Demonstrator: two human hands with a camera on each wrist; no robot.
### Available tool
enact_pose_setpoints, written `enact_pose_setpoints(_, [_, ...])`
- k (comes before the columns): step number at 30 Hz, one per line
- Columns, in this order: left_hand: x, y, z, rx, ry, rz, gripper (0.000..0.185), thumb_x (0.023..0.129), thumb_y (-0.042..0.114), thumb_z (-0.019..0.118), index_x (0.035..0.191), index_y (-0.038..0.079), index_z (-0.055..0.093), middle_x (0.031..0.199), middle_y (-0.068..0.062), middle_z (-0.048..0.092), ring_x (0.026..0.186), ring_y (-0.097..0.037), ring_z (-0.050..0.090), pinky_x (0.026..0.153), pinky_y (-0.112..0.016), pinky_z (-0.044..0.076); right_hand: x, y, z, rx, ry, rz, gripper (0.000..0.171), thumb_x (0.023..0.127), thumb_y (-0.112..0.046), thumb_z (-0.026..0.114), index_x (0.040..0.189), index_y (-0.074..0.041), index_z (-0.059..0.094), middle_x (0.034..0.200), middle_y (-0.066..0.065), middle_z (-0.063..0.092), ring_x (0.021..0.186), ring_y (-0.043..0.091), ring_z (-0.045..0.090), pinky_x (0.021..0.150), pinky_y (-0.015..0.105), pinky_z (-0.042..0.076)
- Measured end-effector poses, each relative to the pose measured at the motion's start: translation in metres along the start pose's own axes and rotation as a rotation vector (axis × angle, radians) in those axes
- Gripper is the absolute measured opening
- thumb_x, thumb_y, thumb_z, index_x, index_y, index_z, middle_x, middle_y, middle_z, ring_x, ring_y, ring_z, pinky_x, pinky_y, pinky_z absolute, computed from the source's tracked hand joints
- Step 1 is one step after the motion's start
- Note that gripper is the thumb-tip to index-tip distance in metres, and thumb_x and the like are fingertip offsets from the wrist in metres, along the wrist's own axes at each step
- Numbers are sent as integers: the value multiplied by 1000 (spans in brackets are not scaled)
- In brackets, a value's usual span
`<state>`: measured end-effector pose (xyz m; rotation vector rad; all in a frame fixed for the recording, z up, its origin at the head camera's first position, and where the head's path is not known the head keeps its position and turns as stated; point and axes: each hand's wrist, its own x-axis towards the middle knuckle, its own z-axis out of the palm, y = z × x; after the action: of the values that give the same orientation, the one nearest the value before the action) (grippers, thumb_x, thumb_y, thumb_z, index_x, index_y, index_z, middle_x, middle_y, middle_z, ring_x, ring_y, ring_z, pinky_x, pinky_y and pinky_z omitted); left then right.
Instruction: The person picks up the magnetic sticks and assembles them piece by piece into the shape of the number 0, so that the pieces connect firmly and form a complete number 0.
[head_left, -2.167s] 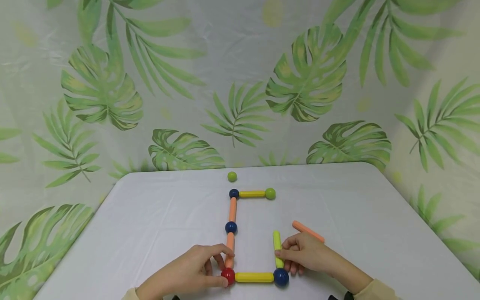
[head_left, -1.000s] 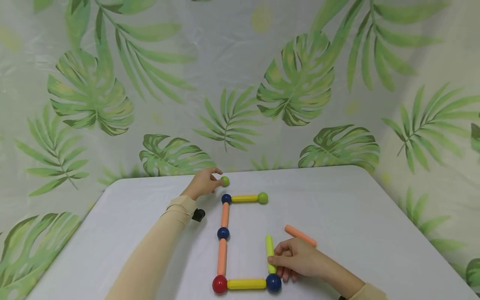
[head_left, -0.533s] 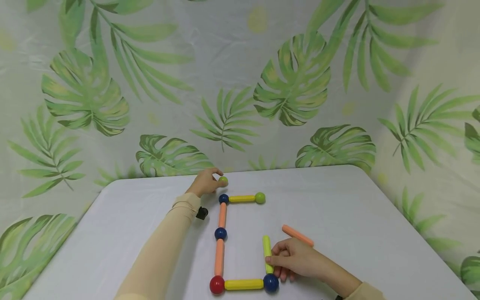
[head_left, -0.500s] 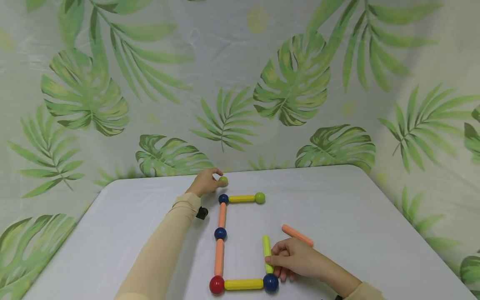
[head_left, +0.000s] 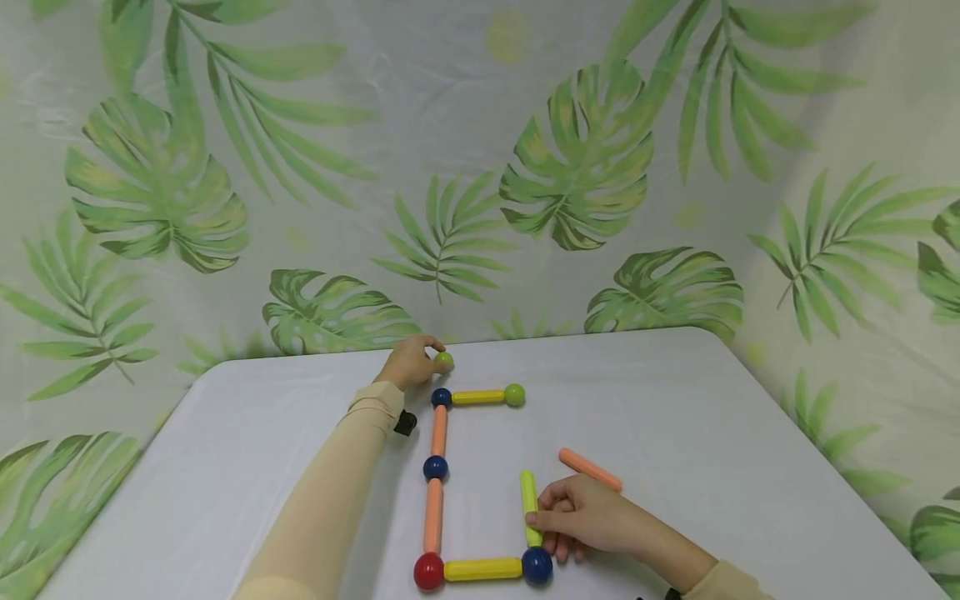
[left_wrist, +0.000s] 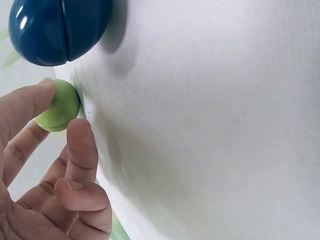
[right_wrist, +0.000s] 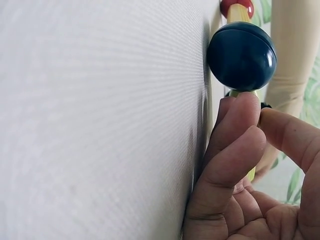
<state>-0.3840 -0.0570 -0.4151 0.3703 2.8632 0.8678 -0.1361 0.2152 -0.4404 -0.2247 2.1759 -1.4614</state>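
On the white table (head_left: 712,417) lies a frame of coloured rods and balls. My left hand (head_left: 411,360) reaches to the far edge and pinches a loose green ball (head_left: 444,360) (left_wrist: 59,106), just beyond the frame's far blue ball (head_left: 441,397) (left_wrist: 59,29). My right hand (head_left: 577,518) grips a lime rod (head_left: 529,505) that stands on the near blue ball (head_left: 537,565) (right_wrist: 241,55). A yellow rod (head_left: 482,569) joins that ball to a red ball (head_left: 428,571).
A loose orange rod (head_left: 589,469) lies just beyond my right hand. Two orange rods and a middle blue ball (head_left: 435,467) form the frame's left side. A yellow rod (head_left: 477,397) ends in a green ball (head_left: 513,394). A leaf-print curtain (head_left: 480,167) hangs behind.
My left hand left the red ball and reached to the far edge, where it took the loose green ball between its fingers. The right hand has stayed on the lime rod.
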Motion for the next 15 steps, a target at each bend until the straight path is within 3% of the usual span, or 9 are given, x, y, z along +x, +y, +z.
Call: enact_pose_setpoints(15, [0, -3, -3, -114, -20, 10, 36, 95, 16, 82, 127, 4, 71, 116, -18, 74, 74, -19, 73, 66, -26, 57, -1, 1, 0, 8, 8, -5, 23, 104, -28, 72, 98, -6, 69, 72, 0, 73, 57, 7, 62, 49, 17, 45])
